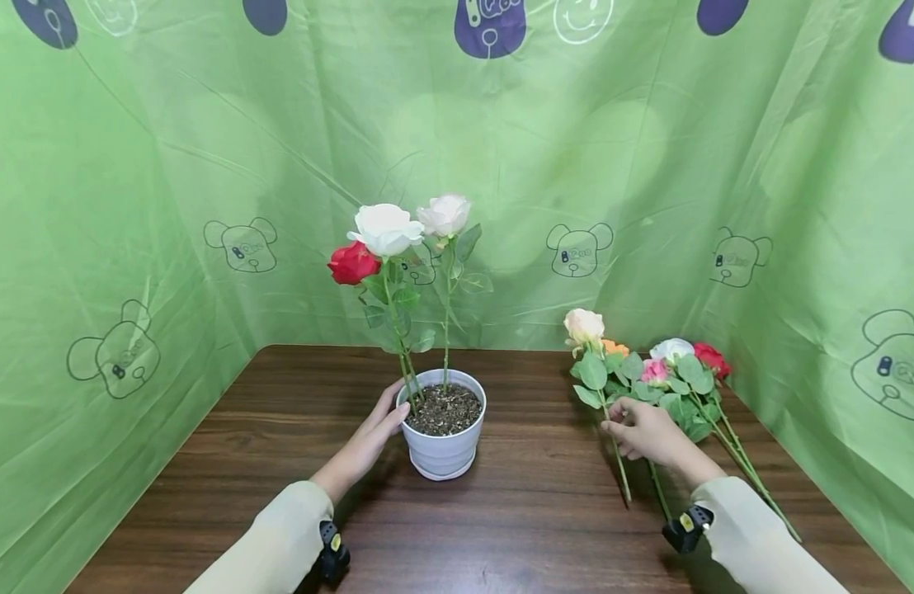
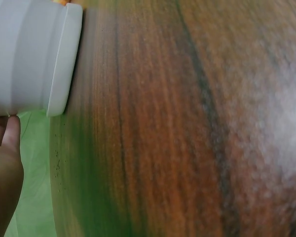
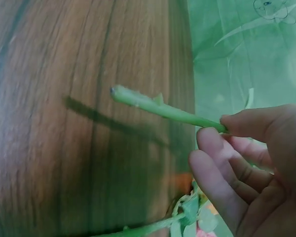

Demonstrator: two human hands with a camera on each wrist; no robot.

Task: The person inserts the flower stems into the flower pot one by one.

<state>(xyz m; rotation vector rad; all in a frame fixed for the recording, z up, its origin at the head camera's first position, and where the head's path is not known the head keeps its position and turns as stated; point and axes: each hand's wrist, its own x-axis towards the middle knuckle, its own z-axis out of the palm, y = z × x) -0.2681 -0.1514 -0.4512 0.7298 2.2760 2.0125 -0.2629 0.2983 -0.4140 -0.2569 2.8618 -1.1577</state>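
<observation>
A ribbed white flower pot [image 1: 442,450] filled with dark soil [image 1: 449,411] stands on the table, holding a red rose [image 1: 354,264], a white rose [image 1: 386,229] and a pale pink rose [image 1: 445,215] upright. My left hand [image 1: 369,437] rests against the pot's left side, fingers nearly straight at its wall. On the right, my right hand [image 1: 646,431] pinches the stem of a pale peach rose [image 1: 584,327] between thumb and fingers. The cut end of that stem [image 3: 158,107] points out past my fingertips above the tabletop in the right wrist view.
Beside and behind my right hand lie several more roses, among them a white one [image 1: 672,350], a red one [image 1: 713,360], a pink one [image 1: 655,372] and an orange one [image 1: 615,348]. Green printed cloth [image 1: 516,165] hangs around the brown wooden table [image 1: 531,511].
</observation>
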